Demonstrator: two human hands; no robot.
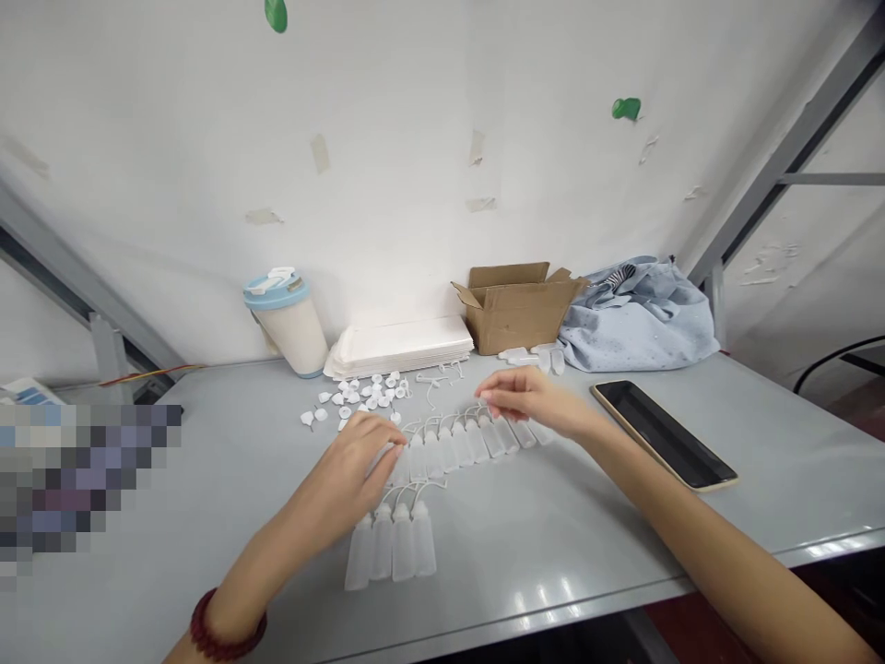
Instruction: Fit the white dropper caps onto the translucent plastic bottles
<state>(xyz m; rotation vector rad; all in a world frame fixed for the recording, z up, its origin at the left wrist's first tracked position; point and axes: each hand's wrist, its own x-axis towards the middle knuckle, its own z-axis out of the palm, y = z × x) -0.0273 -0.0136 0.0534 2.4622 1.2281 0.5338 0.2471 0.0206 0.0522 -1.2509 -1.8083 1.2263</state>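
A row of small translucent plastic bottles (460, 444) with thin white tubes at their tops lies across the middle of the table. My left hand (359, 461) is over the row's left end, thumb and fingertips brought together; anything between them is too small to make out. Above the bottle tops toward the right, my right hand (529, 398) has its fingers pinched near the tubes, and what they grip cannot be made out. Closer to me lies a second, shorter group of the same bottles (402, 544). Loose white caps (373, 392) are scattered behind my left hand.
At the back stand a blue-lidded cup (290, 327), a stack of white sheets (405, 346), an open cardboard box (522, 314) and a light blue cloth bundle (643, 323). A phone (664, 433) lies right of my right hand. More clear pieces (536, 357) lie before the box.
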